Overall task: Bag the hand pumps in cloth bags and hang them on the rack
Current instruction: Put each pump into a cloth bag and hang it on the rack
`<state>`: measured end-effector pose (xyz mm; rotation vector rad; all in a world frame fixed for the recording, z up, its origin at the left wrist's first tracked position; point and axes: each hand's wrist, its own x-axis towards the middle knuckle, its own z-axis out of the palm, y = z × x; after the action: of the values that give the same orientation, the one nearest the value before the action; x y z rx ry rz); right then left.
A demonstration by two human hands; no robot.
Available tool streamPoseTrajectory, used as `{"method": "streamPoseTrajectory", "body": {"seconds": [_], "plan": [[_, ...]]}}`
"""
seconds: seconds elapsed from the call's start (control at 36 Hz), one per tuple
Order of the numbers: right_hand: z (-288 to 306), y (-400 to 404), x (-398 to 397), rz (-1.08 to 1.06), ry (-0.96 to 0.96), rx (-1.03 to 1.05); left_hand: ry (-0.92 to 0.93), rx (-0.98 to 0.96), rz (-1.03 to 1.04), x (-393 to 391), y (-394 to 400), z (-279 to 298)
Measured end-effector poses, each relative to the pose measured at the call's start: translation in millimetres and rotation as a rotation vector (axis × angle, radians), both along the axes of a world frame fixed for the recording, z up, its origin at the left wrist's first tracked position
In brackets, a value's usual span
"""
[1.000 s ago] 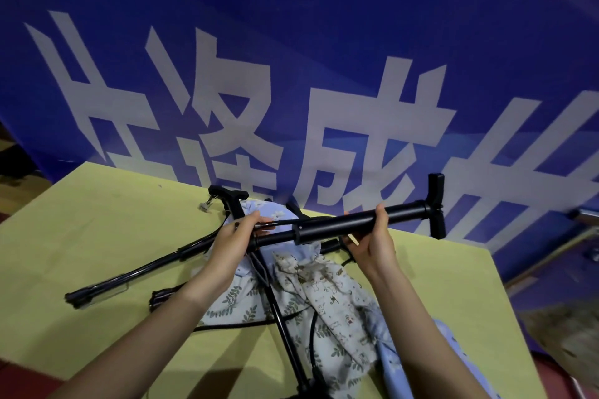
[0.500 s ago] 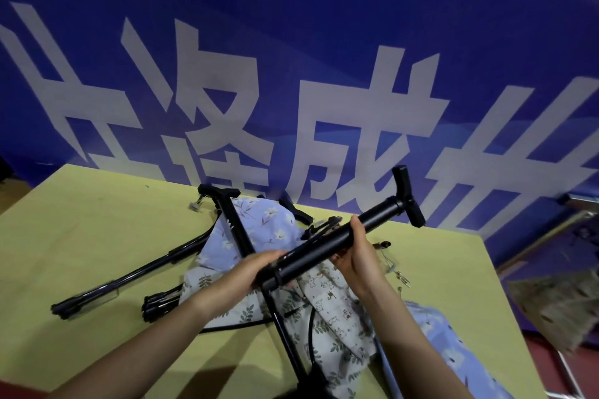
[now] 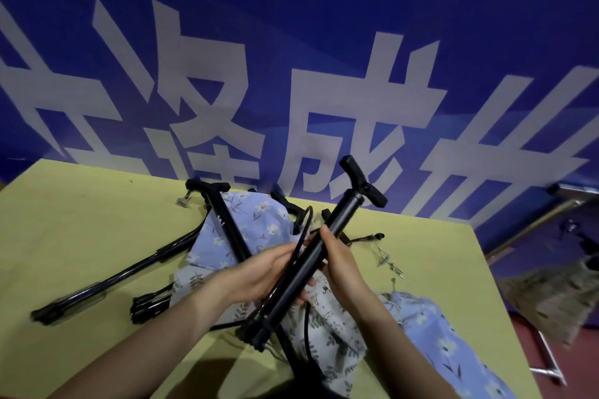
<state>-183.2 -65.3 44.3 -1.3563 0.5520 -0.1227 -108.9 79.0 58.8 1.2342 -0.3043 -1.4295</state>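
Head view. Held hand pump [image 3: 316,261] now tilted steeply over the middle of the desk [image 3: 81,236], T-handle up toward the far edge, foot end down toward the near edge; a second ago lying level across both hands, handle pointing to the right edge. Left hand [image 3: 265,272] curled under the lower barrel, gathering the black hose [image 3: 299,236] against it. Right hand [image 3: 340,261] wrapped round the barrel just above, fingers closed on it. Both gripping the same pump, well clear of the desk surface.

Beneath the hands, a heap of cloth bags [image 3: 256,223], blue-flowered and leaf-printed, spread from the desk's middle toward the near right corner. Second pump [image 3: 227,227] lying across the heap, handle near the far edge. Third pump [image 3: 110,278] flat on the desk toward the left edge, a fourth foot end just beside it. Small metal clips [image 3: 389,264] on cords toward the right edge. Blue banner [image 3: 291,42] with large white characters behind the far edge. No rack in sight.

Meaning for the task, as a judgement: swing to foot-down and hose tucked in look like readying this pump for entry into a bag mouth. Nothing bagged yet, nothing hung. Loose hose liable to snag on the cloth.
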Motion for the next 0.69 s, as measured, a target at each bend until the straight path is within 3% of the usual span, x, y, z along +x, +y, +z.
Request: {"method": "streamPoseTrajectory", "body": {"seconds": [0.11, 0.25, 0.39, 0.56, 0.69], "plan": [[3, 1, 9, -0.035, -0.017, 0.087, -0.051, 0.050, 0.166, 0, -12, -11], [24, -53, 27, -0.242, -0.112, 0.314, -0.129, 0.046, 0.193, -4, 1, -25], [36, -64, 34, -0.057, -0.017, 0.181, -0.201, 0.055, 0.172, 0, 14, -25], [42, -59, 34, -0.160, -0.173, 0.107, -0.306, 0.112, 0.041, -4, 26, -18], [44, -48, 32, -0.253, -0.269, 0.093, -0.199, 0.018, 0.400, -2, 15, -18]]}}
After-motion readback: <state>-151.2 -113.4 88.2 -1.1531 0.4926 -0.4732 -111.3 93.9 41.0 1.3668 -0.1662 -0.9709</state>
